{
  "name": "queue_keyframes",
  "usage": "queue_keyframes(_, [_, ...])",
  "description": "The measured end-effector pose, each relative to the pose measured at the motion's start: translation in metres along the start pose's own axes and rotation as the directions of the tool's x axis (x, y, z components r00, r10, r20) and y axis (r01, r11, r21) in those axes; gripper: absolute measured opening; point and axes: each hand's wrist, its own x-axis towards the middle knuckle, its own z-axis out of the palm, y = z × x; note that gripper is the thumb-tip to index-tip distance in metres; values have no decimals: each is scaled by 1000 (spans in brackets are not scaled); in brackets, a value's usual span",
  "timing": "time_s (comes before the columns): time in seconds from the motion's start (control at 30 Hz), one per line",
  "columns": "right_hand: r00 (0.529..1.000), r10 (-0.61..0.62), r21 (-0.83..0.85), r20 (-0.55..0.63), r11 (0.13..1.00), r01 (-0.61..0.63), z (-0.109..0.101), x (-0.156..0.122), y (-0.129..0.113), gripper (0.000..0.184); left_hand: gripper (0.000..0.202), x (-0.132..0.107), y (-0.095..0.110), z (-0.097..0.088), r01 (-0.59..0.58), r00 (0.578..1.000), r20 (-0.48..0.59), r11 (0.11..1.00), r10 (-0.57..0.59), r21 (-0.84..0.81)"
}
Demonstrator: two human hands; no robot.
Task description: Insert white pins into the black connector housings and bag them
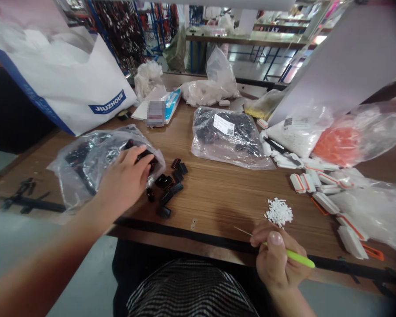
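My left hand (127, 176) lies over the mouth of a clear plastic bag (86, 154) at the left. Its fingers are apart and bent down onto black plastic connector housings in the bag; what lies under the palm is hidden. Several loose black connector housings (176, 188) are scattered on the table just right of that hand. At the front edge, my right hand (277, 255) is closed around a pick with a green handle (300, 258), its thin metal needle pointing left. A small heap of tiny white plastic pieces (279, 212) sits just beyond the right hand.
A sealed bag of black parts (231, 136) lies mid-table. White housings with orange seals (326, 200) and bags of white and orange parts (338, 143) crowd the right. A large white bag (69, 79) stands at the back left. The table's front edge (185, 233) has a black strip.
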Motion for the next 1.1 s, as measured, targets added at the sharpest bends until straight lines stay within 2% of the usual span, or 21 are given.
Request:
queue_keyframes(0.03, [1000,-3,-2,4,1000,3,-1,-1,1,40,34,-7,9,0,-36,999,-37,997,33,-65])
queue_keyframes(0.1, [1000,-4,-11,14,1000,4,-3,-2,3,40,37,-21,26,5,-135,991,-37,972,130,-191])
queue_keyframes(0.17, [1000,-3,-19,26,1000,4,-5,-4,6,39,55,-30,37,16,-206,974,47,952,222,-226])
queue_keyframes(0.23, [999,-4,-21,41,1000,5,-7,-5,8,39,63,-32,42,29,-195,976,59,962,209,-190])
queue_keyframes(0.37, [998,-7,-35,58,999,9,-9,-5,9,39,50,-24,40,44,-130,986,86,984,141,-125])
queue_keyframes(0.5, [999,6,-66,48,998,-3,-8,-5,9,41,35,-19,44,42,-190,977,75,973,201,-128])
queue_keyframes(0.63, [999,7,-53,51,999,-4,-7,-4,8,40,20,-17,50,39,-179,980,62,977,187,-112])
queue_keyframes(0.87, [1000,-10,-79,0,997,10,-1,-3,5,42,20,-14,43,42,-169,981,60,962,186,-215])
queue_keyframes(0.97, [1000,-28,-113,11,993,29,-1,-3,6,44,21,-17,39,40,-194,979,5,939,204,-283])
queue_keyframes(1.03, [999,-28,-126,17,992,30,-3,-3,7,44,20,-16,35,34,-179,984,-41,926,176,-333])
queue_keyframes(1.1, [999,-22,-122,31,992,26,-4,-4,7,44,18,-13,26,26,-117,993,-62,936,102,-333])
